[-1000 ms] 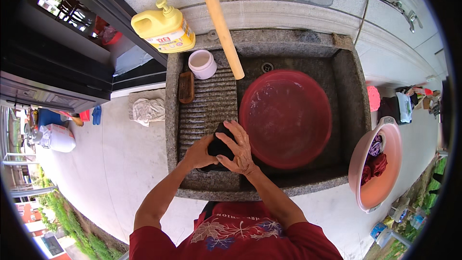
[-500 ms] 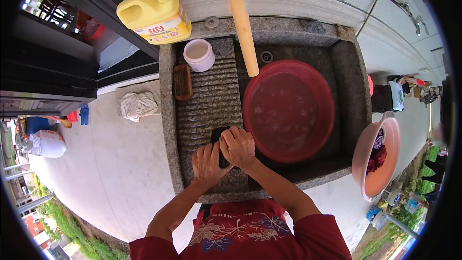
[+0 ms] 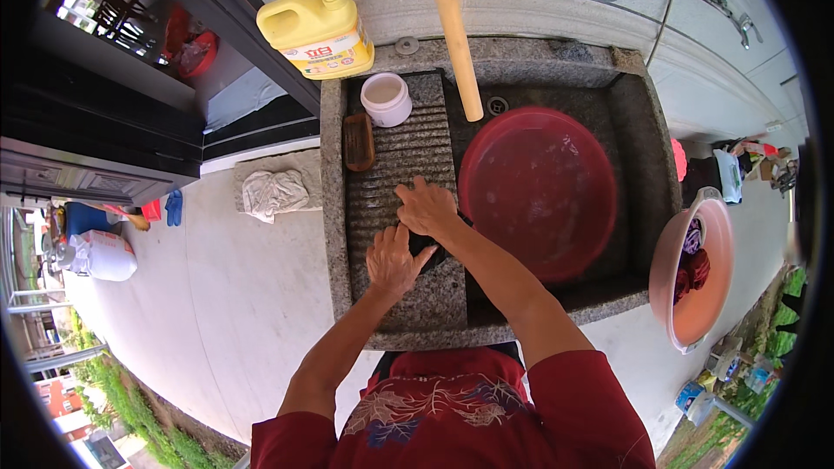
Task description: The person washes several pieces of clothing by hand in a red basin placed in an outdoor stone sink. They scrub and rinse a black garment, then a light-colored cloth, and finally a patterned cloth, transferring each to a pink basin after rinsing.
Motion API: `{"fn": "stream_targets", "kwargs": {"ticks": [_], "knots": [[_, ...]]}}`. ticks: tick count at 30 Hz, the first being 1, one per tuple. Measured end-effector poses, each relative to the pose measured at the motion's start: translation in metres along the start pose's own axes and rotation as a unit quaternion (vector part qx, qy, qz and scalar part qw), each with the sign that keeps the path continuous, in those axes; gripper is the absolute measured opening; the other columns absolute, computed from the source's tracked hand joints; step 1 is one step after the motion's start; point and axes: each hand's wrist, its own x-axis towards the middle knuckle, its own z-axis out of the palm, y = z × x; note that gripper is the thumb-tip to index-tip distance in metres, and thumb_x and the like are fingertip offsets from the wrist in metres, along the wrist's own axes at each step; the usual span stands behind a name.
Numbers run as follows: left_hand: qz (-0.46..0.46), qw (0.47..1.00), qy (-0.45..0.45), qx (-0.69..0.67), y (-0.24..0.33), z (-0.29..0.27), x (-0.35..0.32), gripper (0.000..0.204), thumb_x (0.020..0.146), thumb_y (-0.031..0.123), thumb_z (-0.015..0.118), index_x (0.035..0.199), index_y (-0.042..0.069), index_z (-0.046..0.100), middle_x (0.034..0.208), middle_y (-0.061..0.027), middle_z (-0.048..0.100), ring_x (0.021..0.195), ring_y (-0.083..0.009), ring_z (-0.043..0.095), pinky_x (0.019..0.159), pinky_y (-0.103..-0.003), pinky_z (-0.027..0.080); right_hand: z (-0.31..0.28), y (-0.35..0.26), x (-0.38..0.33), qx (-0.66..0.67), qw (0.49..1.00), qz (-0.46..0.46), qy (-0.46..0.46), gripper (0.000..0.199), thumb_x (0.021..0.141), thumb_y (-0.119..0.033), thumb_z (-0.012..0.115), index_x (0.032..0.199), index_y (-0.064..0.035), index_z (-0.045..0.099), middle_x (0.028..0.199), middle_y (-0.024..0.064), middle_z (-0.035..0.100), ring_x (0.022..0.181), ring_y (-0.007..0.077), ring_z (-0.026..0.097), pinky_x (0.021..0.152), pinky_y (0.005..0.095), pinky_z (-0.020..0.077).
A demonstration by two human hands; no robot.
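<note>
Speckled grey stone sink (image 3: 334,226) stands against a pale wall (image 3: 521,9). Its round red plastic basin (image 3: 609,195) holds cloudy water (image 3: 539,182); an oval pink plastic tub (image 3: 691,320) alongside holds purple and dark-red cloths (image 3: 696,269). Black cloth (image 3: 422,248) lies on the ribbed stone slab (image 3: 421,148), beneath left hand (image 3: 395,262) and right hand (image 3: 429,210). Fingers of both bend downward; how tightly they grasp it, cannot tell.

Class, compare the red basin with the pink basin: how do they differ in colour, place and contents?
The red basin is deep red; the pink basin is much paler.
The red basin sits inside the stone sink; the pink basin stands outside it, to the right.
The red basin holds water; the pink basin holds bunched cloth.
Both are wide and open-topped.
</note>
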Motion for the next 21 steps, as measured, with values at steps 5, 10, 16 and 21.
{"fn": "stream_targets", "kwargs": {"ticks": [5, 10, 16, 21], "knots": [[0.101, 0.991, 0.021, 0.079, -0.005, -0.033, 0.007, 0.074, 0.062, 0.044, 0.079, 0.116, 0.005, 0.048, 0.095, -0.0089, 0.056, 0.087, -0.0277, 0.054, 0.075, -0.044, 0.039, -0.005, 0.012, -0.029, 0.202, 0.968, -0.07, 0.131, 0.021, 0.084, -0.024, 0.054, 0.103, -0.0202, 0.062, 0.102, 0.0058, 0.055, 0.102, 0.0262, 0.049, 0.075, 0.0398, 0.0485], [0.038, 0.996, -0.06, -0.057, 0.01, -0.053, -0.026, 0.112, 0.049, 0.045, 0.085, 0.136, 0.003, 0.029, 0.123, -0.0169, 0.041, 0.111, -0.0347, 0.042, 0.091, -0.047, 0.033, -0.01, -0.019, -0.09, 0.168, 0.92, -0.075, 0.347, 0.027, 0.078, -0.025, 0.062, 0.099, -0.0073, 0.063, 0.095, 0.0084, 0.05, 0.086, 0.0266, 0.05, 0.074, 0.0394, 0.044], [0.052, 0.986, -0.156, 0.043, 0.035, -0.058, -0.02, 0.114, 0.051, 0.063, 0.077, 0.139, 0.009, 0.028, 0.128, -0.0132, 0.035, 0.116, -0.0319, 0.039, 0.09, -0.052, 0.032, -0.017, -0.005, -0.124, 0.472, 0.848, 0.033, 0.239, 0.032, 0.078, -0.021, 0.062, 0.105, -0.0048, 0.057, 0.101, 0.0105, 0.053, 0.093, 0.03, 0.051, 0.079, 0.0393, 0.0428], [0.006, 0.993, -0.081, 0.089, 0.023, -0.023, -0.032, 0.093, 0.067, 0.058, 0.07, 0.138, 0.014, 0.029, 0.127, -0.0113, 0.038, 0.114, -0.0299, 0.042, 0.087, -0.052, 0.032, -0.041, 0.116, -0.171, 0.078, 0.785, 0.494, 0.365, 0.058, 0.072, -0.016, 0.066, 0.124, -0.0098, 0.042, 0.119, 0.0155, 0.043, 0.108, 0.0345, 0.044, 0.084, 0.0446, 0.042]]}}
